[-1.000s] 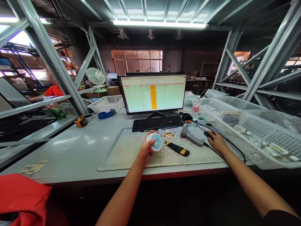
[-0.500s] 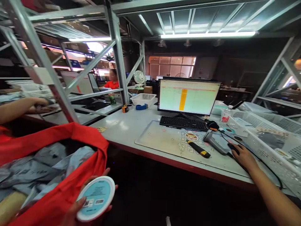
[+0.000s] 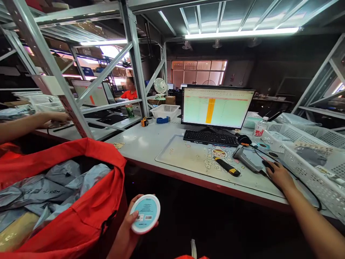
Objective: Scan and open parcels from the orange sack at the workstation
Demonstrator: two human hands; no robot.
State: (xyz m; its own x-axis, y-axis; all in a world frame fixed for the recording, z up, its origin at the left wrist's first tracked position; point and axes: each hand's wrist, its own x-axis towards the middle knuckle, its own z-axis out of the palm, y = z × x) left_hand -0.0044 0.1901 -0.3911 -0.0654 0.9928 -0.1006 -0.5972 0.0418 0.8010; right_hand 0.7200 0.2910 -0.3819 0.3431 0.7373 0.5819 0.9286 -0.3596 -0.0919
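Note:
In my left hand (image 3: 128, 223) is a round white tub (image 3: 146, 213), its flat face with a pale blue printed label turned toward me. It is held below the desk's front edge, beside a big red bag (image 3: 94, 201) full of grey plastic parcels (image 3: 51, 187). My right hand (image 3: 280, 177) rests over a dark computer mouse (image 3: 267, 164) at the desk's right side. Left of it lies a grey barcode scanner (image 3: 247, 160) with a cable. A black and yellow utility knife (image 3: 226, 166) lies on the printed desk mat (image 3: 183, 158).
A monitor (image 3: 215, 108) showing a table stands behind a black keyboard (image 3: 210, 138). White plastic baskets (image 3: 312, 176) line the right side, near a bottle (image 3: 260, 128). A blue tape roll (image 3: 162, 120) lies at the back. Metal rack posts (image 3: 134, 64) rise left; another person's arm (image 3: 29, 124) reaches there.
My left hand has moved right, away from the red bag, with the tub, which now appears smaller. My right hand stays at the mouse. The view has shifted slightly.

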